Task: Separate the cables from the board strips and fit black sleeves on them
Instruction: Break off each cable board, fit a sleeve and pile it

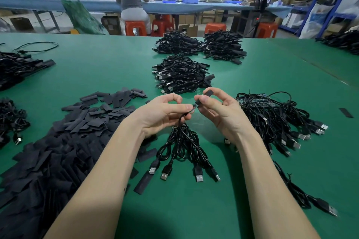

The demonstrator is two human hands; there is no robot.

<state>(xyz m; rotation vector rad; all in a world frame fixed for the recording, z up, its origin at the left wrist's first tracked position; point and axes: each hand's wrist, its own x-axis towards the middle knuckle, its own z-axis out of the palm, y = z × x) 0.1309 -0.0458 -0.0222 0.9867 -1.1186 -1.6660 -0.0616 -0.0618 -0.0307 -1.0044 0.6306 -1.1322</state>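
My left hand [163, 113] pinches the end of a black USB cable [181, 122] just behind its small green board [194, 107]. My right hand [217, 109] pinches a flat black sleeve [207, 94] whose near end meets the tip of that board. Below the hands a bundle of several cables [184, 151] hangs to the green table [194, 209], USB plugs fanned toward me. A large heap of loose black sleeves [64, 141] lies at my left. At my right sits a tangle of cables still joined to board strips [272, 114].
Piles of sleeved cables [180, 75] lie beyond my hands, with two more [200, 44] near the far edge and others at the left [17, 68] and right [342, 41] edges. Two people sit at a blue bench [77, 4] behind. Shelving stands at the right.
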